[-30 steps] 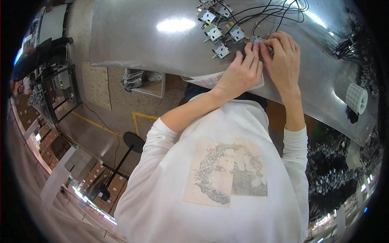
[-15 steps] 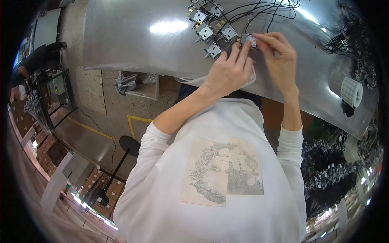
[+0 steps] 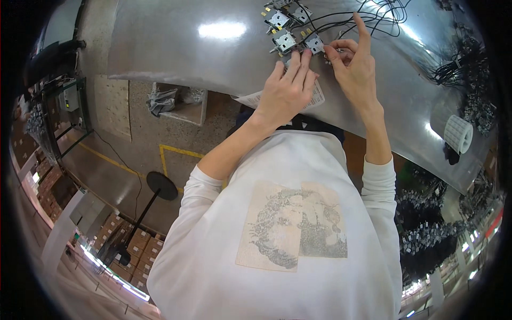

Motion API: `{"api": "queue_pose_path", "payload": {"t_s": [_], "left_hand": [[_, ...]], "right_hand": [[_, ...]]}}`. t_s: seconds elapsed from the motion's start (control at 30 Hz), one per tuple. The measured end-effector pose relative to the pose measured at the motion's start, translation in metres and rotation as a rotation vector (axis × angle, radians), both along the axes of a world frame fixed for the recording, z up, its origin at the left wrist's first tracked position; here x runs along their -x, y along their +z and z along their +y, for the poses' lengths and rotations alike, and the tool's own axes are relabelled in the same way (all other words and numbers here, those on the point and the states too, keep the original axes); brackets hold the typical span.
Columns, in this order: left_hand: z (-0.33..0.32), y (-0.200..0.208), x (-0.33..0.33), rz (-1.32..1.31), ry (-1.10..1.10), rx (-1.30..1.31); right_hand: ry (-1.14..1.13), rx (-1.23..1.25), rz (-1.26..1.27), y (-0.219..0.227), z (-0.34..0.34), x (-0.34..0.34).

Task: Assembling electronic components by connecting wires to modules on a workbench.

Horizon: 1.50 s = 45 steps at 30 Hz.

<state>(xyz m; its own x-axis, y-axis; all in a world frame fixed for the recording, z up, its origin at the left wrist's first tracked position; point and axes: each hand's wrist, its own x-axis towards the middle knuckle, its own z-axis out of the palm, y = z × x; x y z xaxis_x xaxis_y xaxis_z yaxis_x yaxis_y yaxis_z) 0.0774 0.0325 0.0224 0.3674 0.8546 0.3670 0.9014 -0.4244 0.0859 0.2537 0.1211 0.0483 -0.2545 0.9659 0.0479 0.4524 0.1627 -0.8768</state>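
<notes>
Several small box-shaped metal units [image 3: 286, 40] with yellow terminals and black cables lie grouped on the metal table. My left hand [image 3: 290, 90] reaches over the near end of the group with its fingers stretched out. Its fingertips rest on a metal unit that they mostly cover. Just to the right, my right hand [image 3: 356, 69] has its thumb and curled fingers pinched beside another metal unit [image 3: 314, 45], its index finger pointing up. A small metal unit shows only in part under that thumb. A printed sheet [image 3: 316, 97] lies under my left hand at the table edge.
Black cables [image 3: 381, 16] loop across the far side of the table [image 3: 170, 53]. A roll of white labels [image 3: 458, 134] stands at the right. Dark bundles of cabled parts [image 3: 474, 101] lie beyond it. Below the table's left edge is a box with grey plastic [image 3: 178, 104].
My right hand has lowered the labelled metal unit beside the group and raised its index finger. My left hand has shifted left and nearer, off that unit and onto another.
</notes>
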Motion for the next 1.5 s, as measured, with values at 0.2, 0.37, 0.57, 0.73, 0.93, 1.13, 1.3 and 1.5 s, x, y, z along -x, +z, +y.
{"api": "queue_pose_path", "payload": {"t_s": [0.2,0.37,0.57,0.73,0.93,1.13,1.3,1.5], "left_hand": [[0.001,0.000,-0.004,0.005,0.033,-0.040],[0.003,0.001,-0.003,0.017,0.019,-0.039],[0.006,-0.007,-0.006,0.037,0.010,-0.052],[0.009,-0.002,-0.008,0.175,-0.027,-0.043],[0.014,0.004,-0.012,0.395,-0.056,-0.058],[0.022,0.002,-0.008,0.358,-0.137,-0.047],[0.020,0.005,0.015,-0.105,-0.172,0.043],[0.015,0.051,0.057,-0.701,-0.002,0.355]], "right_hand": [[-0.190,0.158,0.060,-0.001,-0.011,0.011],[-0.272,0.182,0.040,0.004,-0.012,0.016],[-0.279,0.153,0.022,0.003,-0.014,0.021],[-0.274,0.111,-0.050,0.002,-0.014,0.022],[-0.229,-0.186,-0.270,0.001,-0.015,0.018],[-0.388,-0.016,0.156,0.007,-0.019,-0.004],[-0.268,0.027,0.060,0.006,-0.041,0.000],[0.075,0.097,0.237,0.009,-0.075,0.024]]}}
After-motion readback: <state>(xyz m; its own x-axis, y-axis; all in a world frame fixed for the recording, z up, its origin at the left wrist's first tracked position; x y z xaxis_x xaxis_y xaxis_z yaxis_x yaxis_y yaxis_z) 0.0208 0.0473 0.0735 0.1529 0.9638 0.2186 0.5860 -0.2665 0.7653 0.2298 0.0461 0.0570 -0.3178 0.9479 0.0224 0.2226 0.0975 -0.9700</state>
